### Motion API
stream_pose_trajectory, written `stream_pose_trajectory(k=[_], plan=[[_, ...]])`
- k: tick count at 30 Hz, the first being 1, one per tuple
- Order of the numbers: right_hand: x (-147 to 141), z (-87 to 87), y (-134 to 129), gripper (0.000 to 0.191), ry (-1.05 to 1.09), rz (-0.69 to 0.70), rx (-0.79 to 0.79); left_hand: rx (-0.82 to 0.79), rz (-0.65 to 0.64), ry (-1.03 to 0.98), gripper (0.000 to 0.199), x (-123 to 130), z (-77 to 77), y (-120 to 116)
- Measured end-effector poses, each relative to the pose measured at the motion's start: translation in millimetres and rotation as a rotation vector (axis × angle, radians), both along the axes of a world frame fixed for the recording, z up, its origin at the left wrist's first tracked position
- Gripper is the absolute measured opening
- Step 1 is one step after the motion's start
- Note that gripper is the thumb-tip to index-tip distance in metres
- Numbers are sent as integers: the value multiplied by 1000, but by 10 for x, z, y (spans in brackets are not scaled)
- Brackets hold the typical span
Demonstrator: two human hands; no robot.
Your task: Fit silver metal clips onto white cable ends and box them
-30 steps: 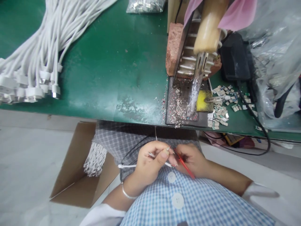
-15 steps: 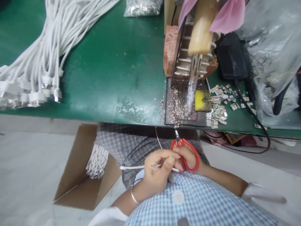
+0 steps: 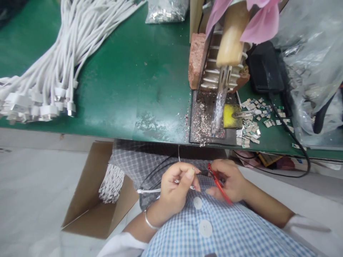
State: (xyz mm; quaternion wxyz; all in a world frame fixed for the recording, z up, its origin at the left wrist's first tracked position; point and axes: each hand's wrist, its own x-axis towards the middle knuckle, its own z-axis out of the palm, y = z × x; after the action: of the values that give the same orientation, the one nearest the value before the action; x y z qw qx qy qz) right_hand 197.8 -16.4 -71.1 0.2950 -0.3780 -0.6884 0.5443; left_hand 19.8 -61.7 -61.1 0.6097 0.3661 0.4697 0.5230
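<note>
My left hand [image 3: 175, 185] pinches a thin white cable [image 3: 150, 191], whose length runs out to the left below the table edge. Its pinched end is too small to make out between thumb and forefinger. In my right hand [image 3: 229, 180] are scissors with red handles [image 3: 219, 185], their dark blades turned left toward the left fingertips. Both hands are close together over my lap, in front of a blue checked garment [image 3: 227, 225]. The blade tips come up close to the left thumb; whether they touch the cable I cannot tell.
On the green table [image 3: 115, 89] lies a bundle of white cables [image 3: 66, 53]. A soldering iron [image 3: 232, 39] rests in its stand by a brick [image 3: 197, 60] and yellow sponge [image 3: 230, 116]. Small metal connectors [image 3: 250, 132] lie nearby. A cardboard box [image 3: 83, 200] holds more cables.
The right hand has moved slightly right and turned the scissors, so their blades swing from pointing up at the table to pointing left at the left fingertips. The left hand keeps its pinch.
</note>
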Motion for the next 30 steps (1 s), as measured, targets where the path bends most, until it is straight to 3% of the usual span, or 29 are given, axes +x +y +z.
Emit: stream_pose_trajectory(k=[4,17,25,30], plan=[[8,39,47,42,-65,67,243,89,-12,113,17,-19,55,34],[6,116,108,37,-135,133,286,373,-84,418,12,-83,52,73],[34,105,116,44,-88,234,142,584,-104,525,20,-130,41,136],[20,95,86,44,-26,237,1,570,-138,471,17,-142,27,134]])
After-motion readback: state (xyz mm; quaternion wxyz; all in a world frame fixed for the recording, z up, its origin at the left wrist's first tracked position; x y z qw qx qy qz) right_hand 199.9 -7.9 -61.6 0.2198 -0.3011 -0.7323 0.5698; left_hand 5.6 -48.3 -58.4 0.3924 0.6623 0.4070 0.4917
